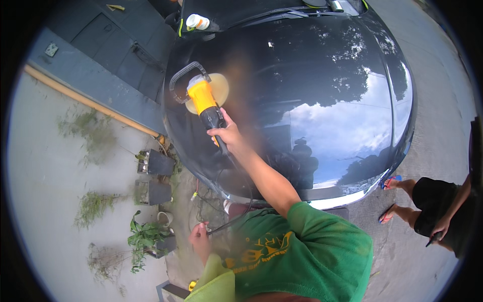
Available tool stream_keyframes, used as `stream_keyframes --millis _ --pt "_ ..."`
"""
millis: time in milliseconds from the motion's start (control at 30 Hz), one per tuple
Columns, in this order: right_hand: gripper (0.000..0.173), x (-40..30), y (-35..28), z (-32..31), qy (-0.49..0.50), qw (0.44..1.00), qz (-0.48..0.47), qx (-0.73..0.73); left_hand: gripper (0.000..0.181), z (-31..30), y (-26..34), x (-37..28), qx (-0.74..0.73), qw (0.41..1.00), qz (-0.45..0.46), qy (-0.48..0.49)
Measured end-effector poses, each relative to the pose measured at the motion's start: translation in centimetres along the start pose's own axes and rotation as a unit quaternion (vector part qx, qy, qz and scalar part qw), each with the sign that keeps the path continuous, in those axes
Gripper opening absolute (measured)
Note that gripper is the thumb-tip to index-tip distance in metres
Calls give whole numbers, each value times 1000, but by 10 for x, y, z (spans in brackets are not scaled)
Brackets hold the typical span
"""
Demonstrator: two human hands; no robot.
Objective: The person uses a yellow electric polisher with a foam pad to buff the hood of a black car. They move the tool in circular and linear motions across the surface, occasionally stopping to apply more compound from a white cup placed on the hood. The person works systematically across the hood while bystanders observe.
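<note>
My right hand (228,136) grips the black rear handle of a yellow and black rotary car polisher (203,96). The polisher's round cream pad (222,88) faces the left side of a glossy dark car hood (264,94); firm contact cannot be told. A D-shaped front handle (175,81) sticks out at the polisher's head, with no hand on it. From the polisher a black power cord (249,185) loops down past my forearm. Low on the left, my left hand (200,239) holds the cord between its fingers, beside my green shirt.
A white tub (197,22) stands near the windshield base. Potted plants (149,239) line the wall at left, below a yellowish pipe (90,100). Another person (434,211) in shorts and flip-flops stands at right, near the car's front corner, holding a dark object.
</note>
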State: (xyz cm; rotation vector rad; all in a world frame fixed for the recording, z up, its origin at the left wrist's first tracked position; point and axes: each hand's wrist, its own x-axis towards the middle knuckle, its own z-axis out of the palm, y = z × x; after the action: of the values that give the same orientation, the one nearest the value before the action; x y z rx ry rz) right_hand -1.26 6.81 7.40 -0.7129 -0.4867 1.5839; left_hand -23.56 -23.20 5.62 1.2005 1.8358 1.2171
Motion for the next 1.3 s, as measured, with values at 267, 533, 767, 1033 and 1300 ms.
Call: stream_keyframes --millis 267,533,767,1033,1300 --pt "109 -61 -24 -50 -15 997 29 -63 24 28 14 -6 8 997 11 -72" --pt "103 -129 -99 -127 50 996 -50 -58 21 72 24 9 -10 982 33 -184" --pt "102 -156 -148 -174 176 968 -155 -90 17 87 21 20 36 969 85 -230" --pt "96 -166 -145 -172 255 924 -156 -237 19 69 -2 30 -14 981 -1 -191" --pt "109 -150 -93 -129 89 959 -46 -265 19 63 -4 48 -5 988 24 -155"
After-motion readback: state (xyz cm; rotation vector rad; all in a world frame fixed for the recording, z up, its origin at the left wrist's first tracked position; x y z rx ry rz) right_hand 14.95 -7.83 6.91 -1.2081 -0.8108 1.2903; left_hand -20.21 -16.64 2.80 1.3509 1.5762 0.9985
